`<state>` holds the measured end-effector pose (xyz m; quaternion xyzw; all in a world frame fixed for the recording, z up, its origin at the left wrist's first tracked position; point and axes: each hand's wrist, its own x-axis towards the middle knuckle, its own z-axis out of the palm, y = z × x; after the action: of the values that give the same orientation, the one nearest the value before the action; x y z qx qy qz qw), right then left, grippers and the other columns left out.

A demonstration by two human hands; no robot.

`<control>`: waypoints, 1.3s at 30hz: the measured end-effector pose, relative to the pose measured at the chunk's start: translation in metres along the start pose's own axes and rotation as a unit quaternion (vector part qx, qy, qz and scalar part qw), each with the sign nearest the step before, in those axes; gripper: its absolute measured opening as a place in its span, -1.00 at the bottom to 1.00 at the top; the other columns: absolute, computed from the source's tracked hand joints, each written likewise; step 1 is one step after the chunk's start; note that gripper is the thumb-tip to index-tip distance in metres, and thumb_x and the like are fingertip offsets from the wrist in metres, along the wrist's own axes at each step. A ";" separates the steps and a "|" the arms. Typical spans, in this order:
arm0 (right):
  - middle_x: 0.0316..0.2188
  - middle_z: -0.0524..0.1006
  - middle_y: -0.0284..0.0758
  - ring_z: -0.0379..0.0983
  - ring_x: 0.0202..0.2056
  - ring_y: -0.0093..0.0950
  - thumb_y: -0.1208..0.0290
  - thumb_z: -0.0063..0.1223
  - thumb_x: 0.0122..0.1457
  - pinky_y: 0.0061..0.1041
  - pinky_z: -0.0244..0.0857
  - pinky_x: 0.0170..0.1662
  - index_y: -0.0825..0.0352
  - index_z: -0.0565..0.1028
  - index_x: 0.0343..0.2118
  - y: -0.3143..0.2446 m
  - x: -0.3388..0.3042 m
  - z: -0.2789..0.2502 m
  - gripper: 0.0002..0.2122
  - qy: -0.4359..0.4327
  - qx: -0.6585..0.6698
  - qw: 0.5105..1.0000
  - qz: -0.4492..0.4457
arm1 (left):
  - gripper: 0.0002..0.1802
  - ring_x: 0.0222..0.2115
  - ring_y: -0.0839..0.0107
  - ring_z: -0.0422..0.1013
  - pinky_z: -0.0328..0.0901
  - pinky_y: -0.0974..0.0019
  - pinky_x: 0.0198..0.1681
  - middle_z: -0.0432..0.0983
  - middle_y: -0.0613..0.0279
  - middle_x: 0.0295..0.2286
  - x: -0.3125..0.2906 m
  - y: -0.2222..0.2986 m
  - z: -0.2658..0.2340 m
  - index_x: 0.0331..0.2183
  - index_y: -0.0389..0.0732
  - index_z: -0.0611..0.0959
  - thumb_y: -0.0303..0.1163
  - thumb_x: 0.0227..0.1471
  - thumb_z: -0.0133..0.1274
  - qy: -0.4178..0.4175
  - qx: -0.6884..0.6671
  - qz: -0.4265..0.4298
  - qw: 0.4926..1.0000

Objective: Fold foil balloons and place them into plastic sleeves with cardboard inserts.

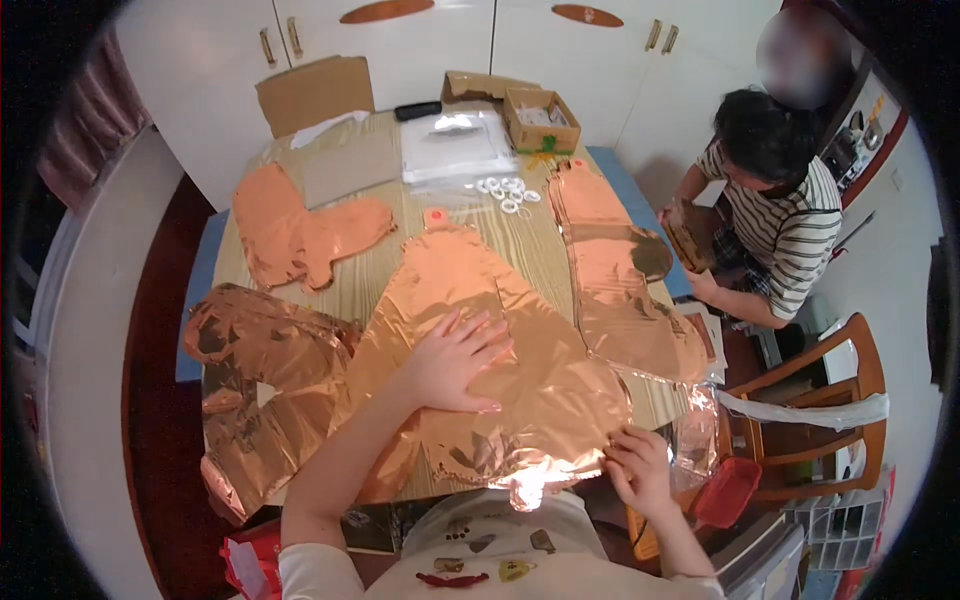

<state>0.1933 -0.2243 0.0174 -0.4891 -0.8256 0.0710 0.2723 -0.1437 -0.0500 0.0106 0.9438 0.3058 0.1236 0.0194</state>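
Observation:
A large rose-gold foil balloon (pixel 540 350), uninflated, lies flat across the middle of the table, its lower edge at the table's near side. My left hand (pixel 455 365) rests on it palm down, fingers spread. At the balloon's lower right corner my right hand (pixel 638 468) has its fingers curled together on the foil edge. More flat foil balloons lie around it: a crumpled shiny one (pixel 255 410) at the near left, another (pixel 300 230) at the far left, and a long one (pixel 625 300) on the right.
White rings (pixel 511 207), clear plastic bags (pixel 455 150) and a small cardboard box (pixel 541 122) lie at the table's far side. On the right another person (pixel 775 200) in a striped shirt holds a brownish object. A wooden chair (pixel 830 420) and red basket (pixel 729 492) stand near right.

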 end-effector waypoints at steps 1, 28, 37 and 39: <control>-0.14 0.48 -0.21 0.37 -0.07 -0.24 0.50 0.21 -0.01 -0.27 0.21 0.04 0.34 0.49 -0.18 -0.002 -0.023 0.011 -0.71 0.064 0.039 0.992 0.099 | -0.02 0.22 0.08 0.09 -0.06 -0.14 0.26 0.19 0.16 0.20 0.000 0.000 0.001 0.16 -0.10 0.37 0.38 -0.15 0.01 0.003 -0.008 0.001 1.000; -0.27 0.56 -0.29 0.54 -0.29 -0.46 0.38 0.07 0.24 -0.47 0.48 -0.32 0.39 0.45 -0.09 -0.041 -0.001 0.054 -0.75 0.122 0.590 0.610 0.515 | 0.11 0.23 0.05 0.07 -0.11 -0.17 0.27 0.18 0.14 0.20 0.000 -0.002 0.000 0.18 -0.10 0.33 0.47 -0.25 0.03 -0.006 -0.009 0.007 1.000; -0.39 0.56 -0.25 0.49 -0.36 -0.58 0.46 0.06 0.21 -0.58 0.37 -0.30 0.45 0.42 -0.19 -0.083 0.015 0.057 -0.81 0.031 0.420 0.830 0.365 | 0.11 0.22 0.06 0.08 -0.06 -0.21 0.24 0.20 0.14 0.19 0.000 -0.001 0.000 0.17 -0.12 0.35 0.47 -0.27 0.05 0.005 -0.014 0.011 1.000; -0.18 0.51 -0.06 0.50 -0.16 -0.38 0.50 0.00 0.21 -0.46 0.35 -0.10 0.46 0.39 -0.04 -0.083 0.015 0.063 -0.72 -0.033 0.355 0.885 0.300 | 0.10 0.22 0.07 0.08 -0.06 -0.20 0.25 0.19 0.15 0.19 0.001 0.000 -0.001 0.18 -0.11 0.34 0.41 -0.28 0.11 0.004 -0.019 0.006 1.000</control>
<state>0.0911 -0.2445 0.0025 -0.5818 -0.5671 0.4536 0.3663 -0.1429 -0.0495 0.0115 0.9446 0.2979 0.1330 0.0354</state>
